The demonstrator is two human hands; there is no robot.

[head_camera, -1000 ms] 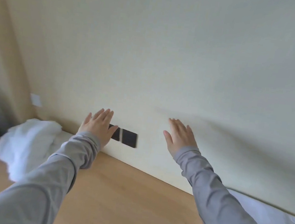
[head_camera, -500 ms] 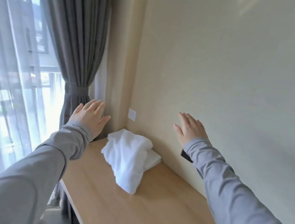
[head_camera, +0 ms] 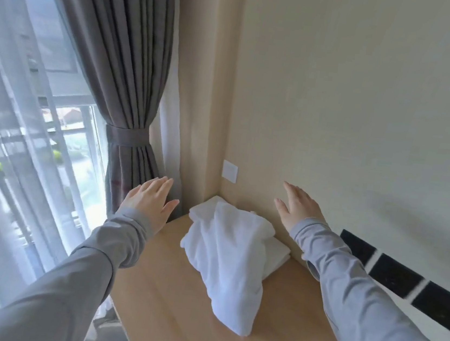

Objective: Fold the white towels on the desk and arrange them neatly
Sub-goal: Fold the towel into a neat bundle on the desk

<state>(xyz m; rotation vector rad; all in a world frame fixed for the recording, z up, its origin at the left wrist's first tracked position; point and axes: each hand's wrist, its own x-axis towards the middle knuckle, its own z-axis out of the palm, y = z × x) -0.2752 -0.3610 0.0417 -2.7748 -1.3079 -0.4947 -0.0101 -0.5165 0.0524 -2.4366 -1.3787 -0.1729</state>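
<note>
Reach step: left hand (head_camera: 148,203) and right hand (head_camera: 297,207) flat, empty, flanking towels (head_camera: 231,256) on desk (head_camera: 171,319). Next: grab crumpled top towel.

Both arms are covered by long sleeves of plain, smooth light-grey fabric. The left sleeve (head_camera: 78,274) and the right sleeve (head_camera: 358,300) are finished with close-fitting cuffs at the wrists, and soft creases are seen along the forearms. The left hand (head_camera: 147,203) and the right hand (head_camera: 297,207) are left bare.
</note>
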